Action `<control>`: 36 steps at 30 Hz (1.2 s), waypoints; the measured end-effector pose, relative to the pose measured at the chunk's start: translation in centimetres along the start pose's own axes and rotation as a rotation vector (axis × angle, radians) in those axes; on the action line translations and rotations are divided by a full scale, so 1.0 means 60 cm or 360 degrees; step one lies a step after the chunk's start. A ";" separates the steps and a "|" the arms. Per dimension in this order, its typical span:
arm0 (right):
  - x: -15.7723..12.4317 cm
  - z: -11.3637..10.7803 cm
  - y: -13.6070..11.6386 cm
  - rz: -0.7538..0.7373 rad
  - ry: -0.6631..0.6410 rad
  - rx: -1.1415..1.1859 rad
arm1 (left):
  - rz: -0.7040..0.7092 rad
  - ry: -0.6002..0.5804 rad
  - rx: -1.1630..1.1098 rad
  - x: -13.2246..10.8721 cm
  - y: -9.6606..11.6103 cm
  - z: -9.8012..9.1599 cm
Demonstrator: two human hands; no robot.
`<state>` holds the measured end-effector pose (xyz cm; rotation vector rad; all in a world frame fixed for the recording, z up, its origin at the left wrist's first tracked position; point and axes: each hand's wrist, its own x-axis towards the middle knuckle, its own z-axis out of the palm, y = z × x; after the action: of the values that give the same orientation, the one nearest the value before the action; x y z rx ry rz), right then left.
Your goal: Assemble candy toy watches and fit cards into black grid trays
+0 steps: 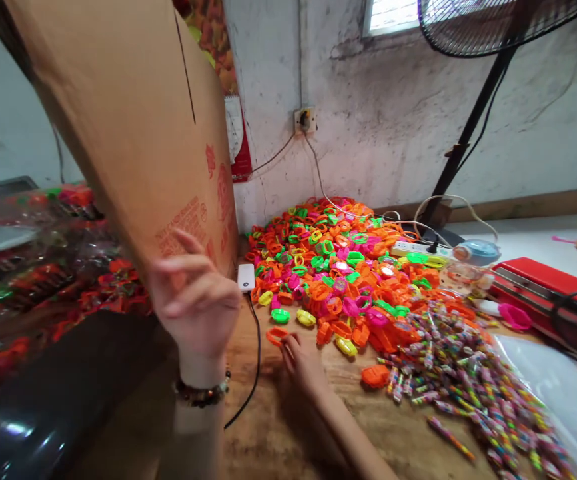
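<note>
The left hand [201, 300], with a dark beaded bracelet [201, 395] at its wrist, is raised in front of a tall brown cardboard carton [133, 133] with red printing. Its grip is loosely spread, the fingers bent and blurred, with nothing visible between them; whether they brush the carton cannot be told.

The right hand [308, 370] is low over the brown wooden counter [278, 440]. Its fingertips meet the right end of an orange plastic watch-shaped ring [269, 335], which lies at the near left edge of a large heap of orange, green, pink and yellow plastic toy watches [333, 287]. Whether this grip pinches the ring or only touches it is unclear.

A small white rectangular device [246, 277] stands between carton and heap, with a black cable [257, 347] running toward the near side. To the right of the hand, a single orange toy watch [375, 377] sits beside a spread of multicoloured wrapped candy sticks [468, 373], next to a clear plastic bag [558, 383].
</note>
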<state>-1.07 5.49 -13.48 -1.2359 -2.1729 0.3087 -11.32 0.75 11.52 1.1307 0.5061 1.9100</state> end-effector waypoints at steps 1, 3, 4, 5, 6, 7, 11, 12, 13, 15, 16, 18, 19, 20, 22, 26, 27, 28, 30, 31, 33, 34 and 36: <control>-0.030 -0.015 0.015 0.0024 0.0031 -0.0020 | -0.0166 -0.0028 0.0321 -0.015 -0.036 -0.010; -0.091 -0.040 0.044 0.0083 0.0104 -0.0147 | -0.0426 -0.0138 0.0905 -0.051 -0.120 -0.033; -0.122 -0.050 0.058 0.0118 0.0138 -0.0245 | -0.0509 -0.0167 0.1107 -0.070 -0.164 -0.047; -0.150 -0.058 0.070 0.0152 0.0170 -0.0345 | -0.0484 -0.0225 0.1763 -0.087 -0.205 -0.061; -0.175 -0.064 0.080 0.0182 0.0193 -0.0424 | -0.0499 -0.0196 0.1986 -0.102 -0.242 -0.075; -0.197 -0.069 0.088 0.0205 0.0212 -0.0463 | -0.0515 -0.0155 0.2128 -0.113 -0.274 -0.090; -0.247 -0.088 0.107 0.0176 0.0337 -0.0330 | -0.0583 -0.0026 0.2480 -0.121 -0.347 -0.141; -0.252 -0.095 0.111 0.0184 0.0373 -0.0301 | -0.0592 -0.0032 0.2529 -0.118 -0.354 -0.149; -0.256 -0.103 0.115 0.0212 0.0414 -0.0295 | -0.0594 -0.0050 0.2565 -0.114 -0.359 -0.156; -0.260 -0.121 0.127 0.0316 0.0495 -0.0360 | -0.0579 -0.0079 0.2611 -0.104 -0.365 -0.164; -0.261 -0.128 0.134 0.0381 0.0528 -0.0436 | -0.0563 -0.0070 0.2626 -0.098 -0.367 -0.167; -0.263 -0.139 0.151 0.0491 0.0529 -0.0645 | -0.0538 -0.0011 0.2631 -0.083 -0.370 -0.170; -0.264 -0.142 0.159 0.0529 0.0490 -0.0754 | -0.0535 0.0022 0.2615 -0.075 -0.372 -0.172; -0.266 -0.144 0.167 0.0557 0.0424 -0.0843 | -0.0539 0.0044 0.2584 -0.066 -0.373 -0.173; -0.269 -0.147 0.177 0.0577 0.0288 -0.0924 | -0.0557 0.0057 0.2474 -0.052 -0.377 -0.175; -0.285 -0.147 0.192 0.0617 0.0292 -0.0916 | -0.0594 0.0029 0.2102 -0.048 -0.385 -0.169; -0.292 -0.146 0.199 0.0636 0.0343 -0.0912 | -0.0612 0.0026 0.1986 -0.053 -0.386 -0.165; -0.300 -0.144 0.208 0.0645 0.0388 -0.0897 | -0.0636 0.0028 0.1864 -0.062 -0.386 -0.159; -0.317 -0.139 0.232 0.0601 0.0446 -0.0805 | -0.0707 0.0049 0.1606 -0.083 -0.381 -0.143; -0.326 -0.138 0.247 0.0550 0.0451 -0.0735 | -0.0750 0.0060 0.1473 -0.095 -0.376 -0.132; -0.342 -0.141 0.276 0.0456 0.0410 -0.0590 | -0.0829 0.0058 0.1234 -0.117 -0.358 -0.107; -0.349 -0.147 0.288 0.0441 0.0377 -0.0541 | -0.0873 0.0051 0.1112 -0.126 -0.347 -0.093; -0.354 -0.166 0.303 0.0465 0.0278 -0.0499 | -0.1013 0.0062 0.0807 -0.139 -0.322 -0.065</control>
<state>25.62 -3.50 -22.73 -1.6926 -1.9392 -0.0268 -3.84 5.15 -8.05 1.0626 1.2559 1.2748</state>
